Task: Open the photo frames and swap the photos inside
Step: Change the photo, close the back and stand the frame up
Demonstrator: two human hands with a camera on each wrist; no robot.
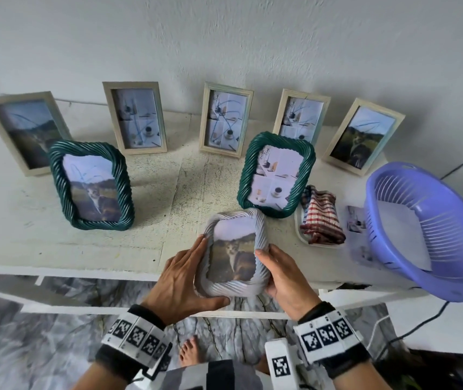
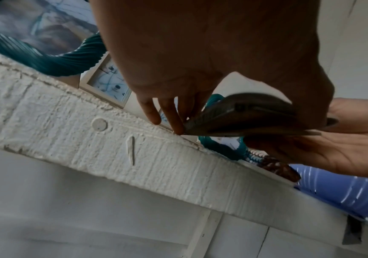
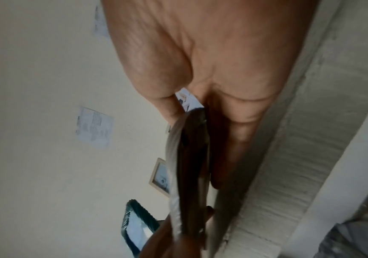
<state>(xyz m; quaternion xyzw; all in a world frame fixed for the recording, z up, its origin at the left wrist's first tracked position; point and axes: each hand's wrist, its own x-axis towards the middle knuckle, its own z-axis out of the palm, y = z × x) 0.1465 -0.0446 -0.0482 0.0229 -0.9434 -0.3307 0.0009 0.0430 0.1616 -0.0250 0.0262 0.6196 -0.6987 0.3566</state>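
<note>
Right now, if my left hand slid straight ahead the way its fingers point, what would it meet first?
Probably the green frame with the coffee photos, standing just beyond the white frame that the left hand holds; depth is hard to judge.

White twisted-rim frame [image 1: 234,253] with cat photo [image 1: 233,256], face-up, tilted, at the shelf's front edge

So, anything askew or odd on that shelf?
Yes. The purple colander lies tipped on its side, overhanging the shelf edge on the right. Loose photo prints lie partly beneath it. Several framed photos, like the left green frame, carry blue scribbles.
</note>
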